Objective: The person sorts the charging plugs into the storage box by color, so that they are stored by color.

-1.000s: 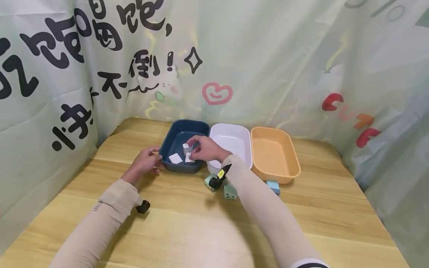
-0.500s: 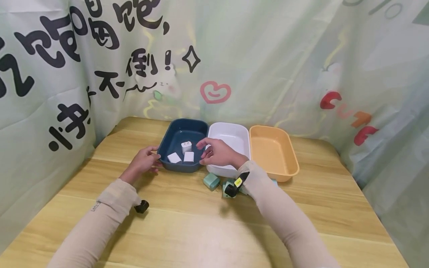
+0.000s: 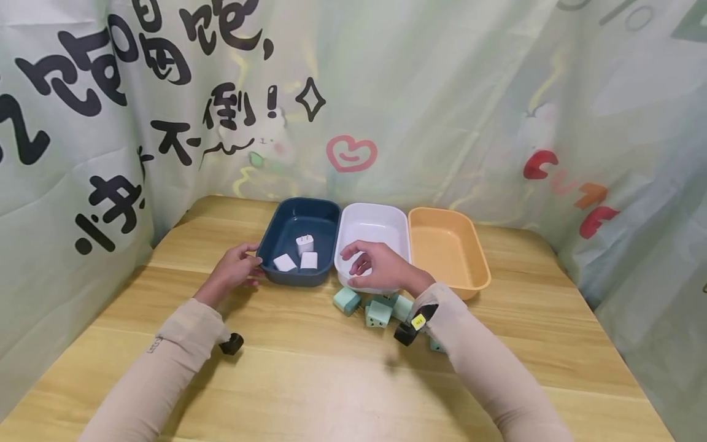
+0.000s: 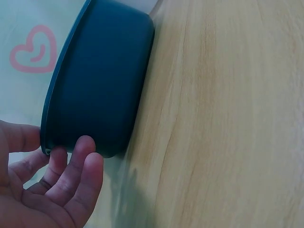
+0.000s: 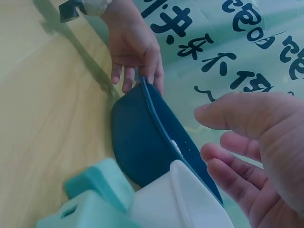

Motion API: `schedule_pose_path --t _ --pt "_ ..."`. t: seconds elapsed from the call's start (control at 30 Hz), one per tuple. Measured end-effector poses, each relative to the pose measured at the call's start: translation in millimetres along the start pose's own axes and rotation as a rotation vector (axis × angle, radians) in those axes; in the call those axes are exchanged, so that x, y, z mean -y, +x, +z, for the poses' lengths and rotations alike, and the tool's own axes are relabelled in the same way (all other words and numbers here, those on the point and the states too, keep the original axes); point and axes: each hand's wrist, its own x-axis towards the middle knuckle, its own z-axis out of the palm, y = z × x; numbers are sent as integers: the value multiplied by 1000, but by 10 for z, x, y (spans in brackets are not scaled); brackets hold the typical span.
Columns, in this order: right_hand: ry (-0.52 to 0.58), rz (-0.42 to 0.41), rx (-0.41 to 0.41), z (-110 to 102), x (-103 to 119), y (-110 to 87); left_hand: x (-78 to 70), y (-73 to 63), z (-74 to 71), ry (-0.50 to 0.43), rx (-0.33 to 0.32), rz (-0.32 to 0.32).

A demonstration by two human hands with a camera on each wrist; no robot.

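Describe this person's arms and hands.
Left hand and right hand are ungloved. The beige fabric left sleeve bears small dark lettering; the right sleeve is beige. Each wrist wears a boxy black device, the right with a square yellow label.

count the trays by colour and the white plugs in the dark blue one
dark blue tray: 1
white tray: 1
orange tray: 1
white plugs in the dark blue tray: 3
total: 6

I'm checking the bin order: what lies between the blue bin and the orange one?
The white bin, partly hidden by the right hand; the head view shows it.
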Motion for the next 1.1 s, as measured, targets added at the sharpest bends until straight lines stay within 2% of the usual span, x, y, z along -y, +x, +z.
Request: schedule_pose_path --t 0.27,0.6,0.93,1.1 --pt "-7 6 5 -36 -43 -309 -9 -11 16 -16 9 -4" --pt "-75 74 2 -84 -137 -676 -22 -2 21 5 9 6" --pt "-64 115 -36 -37 -254 -894 -10 -6 -1 21 8 -6" --pt "-52 105 -49 -20 -298 -946 -9 -8 0 41 4 -23"
